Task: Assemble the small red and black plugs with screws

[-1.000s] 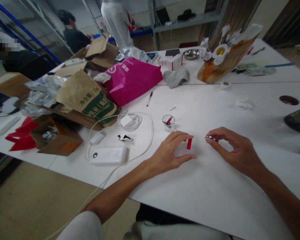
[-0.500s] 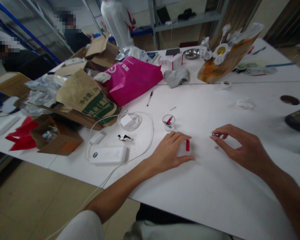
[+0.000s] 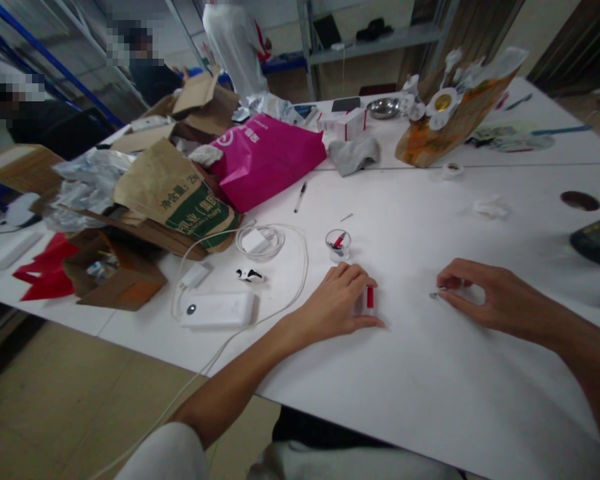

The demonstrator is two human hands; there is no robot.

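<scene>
Between the thumb and fingers of my left hand [image 3: 343, 300] is a small clear piece with a red strip [image 3: 371, 297]; its far side is hidden by the hand. My right hand [image 3: 473, 293] is low over the white table, thumb and forefinger pinched on a small metal piece, mostly covered by the fingertips. Right at those fingertips a tiny grey metal bit [image 3: 433, 295] lies on the table. Beyond my left hand stands a clear cup [image 3: 339, 247] holding red and dark small items. A thin metal sliver [image 3: 347, 217] lies behind the cup.
On the left are a white power bank [image 3: 217, 310], coiled white cable, a black-and-white clip [image 3: 250, 275] and cardboard boxes. A magenta bag [image 3: 270, 157] and a pen [image 3: 300, 197] lie farther back. A dark device [image 3: 597, 239] is at the right edge. People are in the background.
My right hand has moved slightly right and down, bringing its fingertips beside the tiny metal bit. My left hand and the red-striped piece have shifted a little left and down.
</scene>
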